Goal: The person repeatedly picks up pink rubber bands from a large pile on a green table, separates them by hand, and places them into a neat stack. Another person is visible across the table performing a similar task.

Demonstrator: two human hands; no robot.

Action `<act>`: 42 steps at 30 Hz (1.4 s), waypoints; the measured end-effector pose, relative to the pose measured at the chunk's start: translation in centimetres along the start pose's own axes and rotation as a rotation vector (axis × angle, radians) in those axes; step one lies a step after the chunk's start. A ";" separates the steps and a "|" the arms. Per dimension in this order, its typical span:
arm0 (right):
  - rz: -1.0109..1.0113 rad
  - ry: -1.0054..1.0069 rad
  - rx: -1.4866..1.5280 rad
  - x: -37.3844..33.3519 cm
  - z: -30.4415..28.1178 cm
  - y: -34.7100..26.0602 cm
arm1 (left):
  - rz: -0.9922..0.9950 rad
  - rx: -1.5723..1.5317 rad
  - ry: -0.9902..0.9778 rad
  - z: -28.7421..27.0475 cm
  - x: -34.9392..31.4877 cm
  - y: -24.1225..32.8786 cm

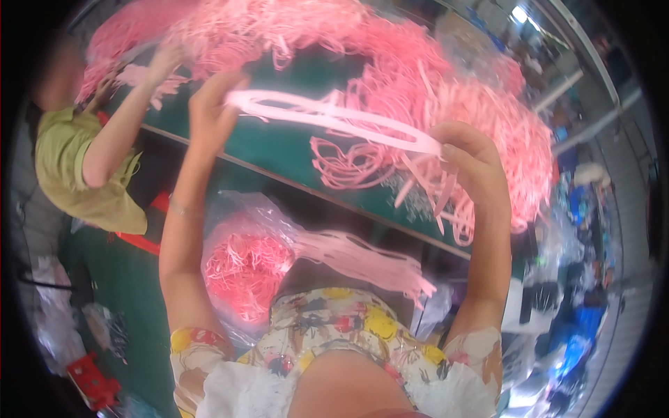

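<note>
Both hands are raised over a green table point(279, 150), pulling 1 bundle of pink bands point(334, 115) taut between them; the left hand point(212, 104) is closed around the bundle's left end, fingers curled over it, and the right hand point(470, 157) pinches the right end, with loose tails hanging below its fingers. The bundle sits in the air just above the table, in front of a big heap of pink bands point(446, 90) that covers most of the far side.

To do this stretch well, it seems best to keep both grips firm and level so the bands lie flat and parallel; any slack would likely let strands twist or slip back into the heap; the dangling tails by the right hand could snag on the loose loops beneath.

A clear bag of pink bands point(244, 261) rests near the person's lap, beside a straightened sheaf point(362, 254). At the far left, another person in a green shirt point(70, 167) reaches into the heap.
</note>
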State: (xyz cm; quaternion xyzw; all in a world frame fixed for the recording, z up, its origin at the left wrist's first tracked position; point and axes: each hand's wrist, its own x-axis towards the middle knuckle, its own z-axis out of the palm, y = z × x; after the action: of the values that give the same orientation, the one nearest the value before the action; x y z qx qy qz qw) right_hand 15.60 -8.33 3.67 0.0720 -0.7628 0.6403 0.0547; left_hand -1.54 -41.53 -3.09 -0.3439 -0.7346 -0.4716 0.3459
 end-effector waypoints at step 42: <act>-0.191 -0.362 -0.802 0.6 5.0 7.9 | -0.306 0.371 -0.603 12.7 -1.7 -10.8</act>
State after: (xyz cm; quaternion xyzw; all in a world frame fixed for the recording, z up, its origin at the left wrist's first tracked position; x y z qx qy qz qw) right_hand 13.60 -11.95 -4.72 0.2260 -0.9380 0.2630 0.0027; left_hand -12.01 -33.48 -13.40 -0.2851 -0.9191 -0.2545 0.0962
